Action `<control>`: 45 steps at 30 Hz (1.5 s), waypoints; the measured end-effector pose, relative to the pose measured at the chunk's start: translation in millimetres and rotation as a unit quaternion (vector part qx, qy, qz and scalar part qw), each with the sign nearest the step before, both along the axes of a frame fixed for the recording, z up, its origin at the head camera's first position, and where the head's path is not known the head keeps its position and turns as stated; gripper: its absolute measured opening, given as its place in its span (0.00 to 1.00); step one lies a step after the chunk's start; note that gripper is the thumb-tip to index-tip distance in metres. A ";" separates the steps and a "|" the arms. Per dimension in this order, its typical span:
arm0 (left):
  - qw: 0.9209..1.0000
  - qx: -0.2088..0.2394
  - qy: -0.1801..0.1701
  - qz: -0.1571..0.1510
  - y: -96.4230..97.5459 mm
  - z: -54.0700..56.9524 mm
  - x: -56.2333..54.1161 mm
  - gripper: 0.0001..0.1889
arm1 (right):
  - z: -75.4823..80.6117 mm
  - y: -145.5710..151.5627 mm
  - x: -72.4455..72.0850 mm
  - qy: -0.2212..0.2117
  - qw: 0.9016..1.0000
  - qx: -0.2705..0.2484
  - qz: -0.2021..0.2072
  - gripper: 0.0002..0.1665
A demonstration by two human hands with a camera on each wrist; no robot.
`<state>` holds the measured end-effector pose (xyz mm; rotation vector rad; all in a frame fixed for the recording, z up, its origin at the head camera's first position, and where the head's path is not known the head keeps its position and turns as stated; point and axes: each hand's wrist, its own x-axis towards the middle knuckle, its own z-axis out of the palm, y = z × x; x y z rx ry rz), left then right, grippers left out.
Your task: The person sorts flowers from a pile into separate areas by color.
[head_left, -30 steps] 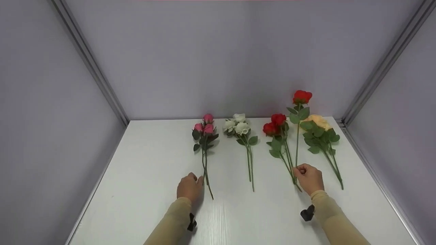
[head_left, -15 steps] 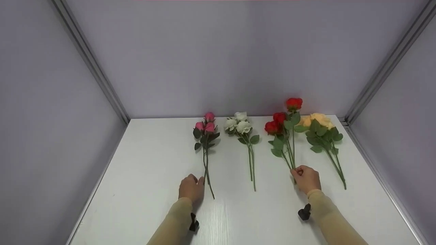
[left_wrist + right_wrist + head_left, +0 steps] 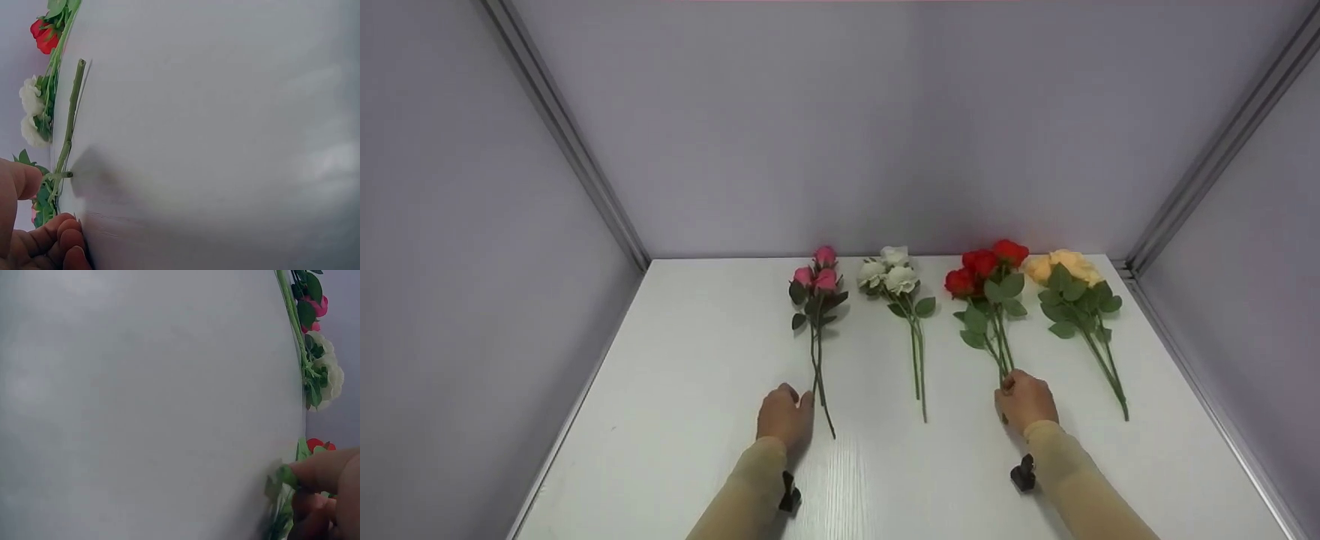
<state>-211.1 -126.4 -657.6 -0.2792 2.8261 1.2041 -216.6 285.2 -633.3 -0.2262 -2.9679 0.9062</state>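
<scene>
My right hand (image 3: pixel 1027 403) pinches the stem of a red rose (image 3: pixel 1010 253) low down, near the table. That rose lies at the right side of the other red roses (image 3: pixel 962 283), their heads close together. The right wrist view shows a green stem end (image 3: pixel 288 477) poking out between thumb and fingers. My left hand (image 3: pixel 785 416) rests on the table just left of the pink roses' stems (image 3: pixel 823 375), fingers loosely bent. Thumb and fingers (image 3: pixel 70 236) stand apart in the left wrist view, with nothing seen held. The pink rose heads (image 3: pixel 825 280) lie at the back.
White roses (image 3: pixel 900 279) lie between the pink and red bunches. Yellow-orange roses (image 3: pixel 1069 266) lie at the far right, stems toward the front. The white table (image 3: pixel 697 330) meets grey panels (image 3: pixel 780 135) at its back and sides.
The red rose in my right hand has come down from a raised position beside the other red roses. That hand has moved slightly left and down. My left hand has stayed by the pink stems.
</scene>
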 end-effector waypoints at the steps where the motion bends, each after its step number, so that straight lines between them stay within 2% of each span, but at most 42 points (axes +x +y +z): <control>1: 1.000 0.000 0.002 -0.001 0.0 -0.1 0.4 0.17 | 0.6 -0.8 0.9 0.003 1.000 0.008 -0.003 0.06; 4: 1.000 -0.002 0.008 -0.004 0.1 -1.0 1.6 0.17 | 2.0 -1.9 2.6 0.014 0.999 0.037 -0.013 0.07; 7: 1.000 -0.001 0.009 -0.006 1.2 -2.2 2.6 0.16 | 3.0 -0.4 3.0 0.020 0.999 0.046 -0.021 0.14; 13: 1.000 -0.001 0.009 -0.011 3.6 -1.4 3.9 0.15 | 7.6 5.3 -1.6 0.012 0.999 0.009 -0.044 0.34; 17: 1.000 -0.001 0.010 -0.009 4.9 -0.7 5.4 0.15 | 9.0 9.5 -5.7 -0.020 0.999 -0.004 -0.038 0.41; 21: 1.000 -0.003 0.018 -0.009 6.7 -1.4 7.8 0.15 | 7.9 11.7 -7.8 -0.038 0.999 0.004 -0.014 0.39; 25: 1.000 -0.005 0.026 -0.008 8.2 -2.7 10.2 0.15 | 6.3 12.7 -7.2 -0.035 0.999 0.013 -0.001 0.34; 33: 1.000 0.002 0.026 -0.011 9.0 -3.8 12.5 0.14 | 6.4 20.0 -0.7 -0.031 0.999 0.017 -0.003 0.26; 39: 1.000 0.003 0.025 -0.017 7.6 -3.3 13.1 0.13 | 6.6 25.2 -1.8 -0.039 0.999 0.023 0.001 0.27; 45: 0.999 -0.006 0.032 -0.023 7.2 -4.4 13.9 0.13 | 7.3 27.3 -2.9 -0.052 0.998 0.018 -0.017 0.28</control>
